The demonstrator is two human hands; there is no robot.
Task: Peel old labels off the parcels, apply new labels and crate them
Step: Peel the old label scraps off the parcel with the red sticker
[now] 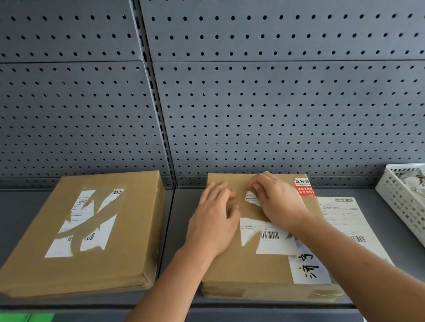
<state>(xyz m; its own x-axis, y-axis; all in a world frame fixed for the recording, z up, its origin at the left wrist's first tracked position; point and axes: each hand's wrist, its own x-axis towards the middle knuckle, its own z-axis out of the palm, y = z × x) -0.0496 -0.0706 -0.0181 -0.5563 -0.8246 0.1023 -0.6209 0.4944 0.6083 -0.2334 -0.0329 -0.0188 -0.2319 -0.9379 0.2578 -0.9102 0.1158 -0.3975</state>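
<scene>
Grey pegboard panels (pixel 277 91) back a grey shelf (pixel 18 216) that carries the work. On its right half a flat cardboard parcel (pixel 231 269) lies face up, its long axis running from the front lip toward the pegboard. The far edge sits close to the panel foot and the near edge reaches the shelf's front.

The left hand (pixel 214 222) rests on the parcel's top with fingers spread and nearly straight. The right hand (pixel 276 201) pinches the upper edge of a small label scrap (pixel 251 198) with curled fingertips. Nearer the person, the torn old label (pixel 272 237) with a barcode clings to the cardboard. A handwritten white sticker (pixel 309 268) lies by the near right corner and a red sticker (pixel 304 187) by the far right corner.

A printed label sheet (pixel 344 216) lies just beside the parcel's right edge. A strip of bare shelf separates the sheet from a white basket (pixel 411 210) holding paper scraps. To the left, across a narrow gap, a second parcel (pixel 85 249) lies flat with a ripped label (pixel 83 223). Bare shelf shows beyond it.
</scene>
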